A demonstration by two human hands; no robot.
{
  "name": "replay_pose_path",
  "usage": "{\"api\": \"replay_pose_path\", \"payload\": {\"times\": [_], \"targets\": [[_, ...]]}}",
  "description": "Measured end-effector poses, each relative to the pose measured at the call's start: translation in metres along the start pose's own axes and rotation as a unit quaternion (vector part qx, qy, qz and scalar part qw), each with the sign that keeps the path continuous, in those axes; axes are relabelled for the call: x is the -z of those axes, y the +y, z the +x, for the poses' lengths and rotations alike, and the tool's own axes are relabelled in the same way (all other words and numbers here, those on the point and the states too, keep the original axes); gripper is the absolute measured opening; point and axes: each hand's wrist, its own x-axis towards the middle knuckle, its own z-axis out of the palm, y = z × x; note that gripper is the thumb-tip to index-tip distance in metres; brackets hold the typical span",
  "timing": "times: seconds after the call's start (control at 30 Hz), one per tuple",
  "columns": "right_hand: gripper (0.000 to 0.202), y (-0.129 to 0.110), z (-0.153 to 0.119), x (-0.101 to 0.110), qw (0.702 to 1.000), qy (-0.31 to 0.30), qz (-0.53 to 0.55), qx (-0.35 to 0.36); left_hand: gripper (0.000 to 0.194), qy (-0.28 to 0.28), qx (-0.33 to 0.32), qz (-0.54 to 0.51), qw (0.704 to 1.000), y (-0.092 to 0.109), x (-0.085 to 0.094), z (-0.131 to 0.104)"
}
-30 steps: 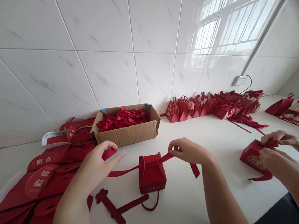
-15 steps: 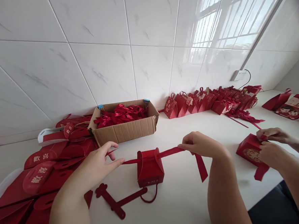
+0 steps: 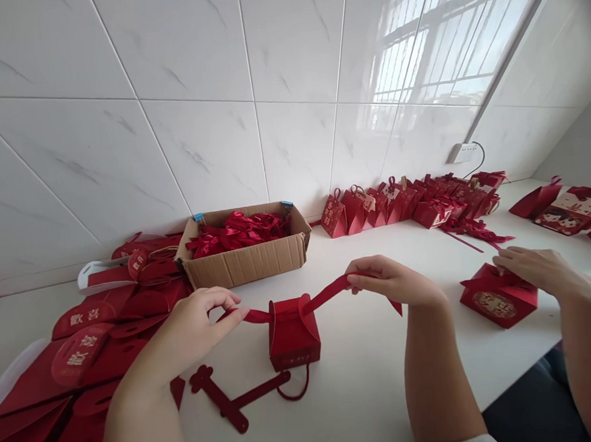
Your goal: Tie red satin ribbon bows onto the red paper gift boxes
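A small red gift box [image 3: 293,341] stands on the white table between my hands. A red ribbon [image 3: 327,295] runs through the top of the box and out at both sides. My left hand [image 3: 208,316] pinches the ribbon's left end between thumb and fingers. On the other side, my right hand [image 3: 386,279] grips the right length, raised above the box top, with a tail hanging below the hand. Dark red flat strips [image 3: 231,405] and a thin cord loop [image 3: 299,394] lie in front of the box.
A cardboard box [image 3: 248,264] full of red ribbons stands by the tiled wall. Flat red box blanks [image 3: 77,347] are stacked at left. Finished red boxes [image 3: 369,206] line the wall at right. A co-worker's hand [image 3: 533,266] rests on another red box [image 3: 501,302].
My right hand has turned and lifted the ribbon, which now slopes up more and bows slightly. My left fingers have closed in on the ribbon's other end. The co-worker's box has turned.
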Motion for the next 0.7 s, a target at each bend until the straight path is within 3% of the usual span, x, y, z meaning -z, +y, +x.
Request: {"api": "replay_pose_path", "payload": {"times": [0.1,0.23,0.43,0.7], "targets": [[0.029,0.005,0.007,-0.003,0.994,-0.049,0.094,0.039,0.031,-0.009,0.017,-0.032,0.999,0.009,0.000,-0.001],[0.032,0.006,0.016,-0.013,0.982,-0.005,0.186,0.039,0.033,-0.021,0.048,-0.094,0.994,0.016,-0.001,-0.001],[0.033,-0.003,0.025,-0.026,0.938,-0.042,0.336,0.075,0.033,-0.051,0.054,-0.189,0.979,0.019,-0.004,0.002],[0.039,-0.003,0.030,-0.035,0.922,-0.048,0.357,0.143,0.032,-0.049,0.016,-0.287,0.957,0.015,-0.016,0.009]]}}
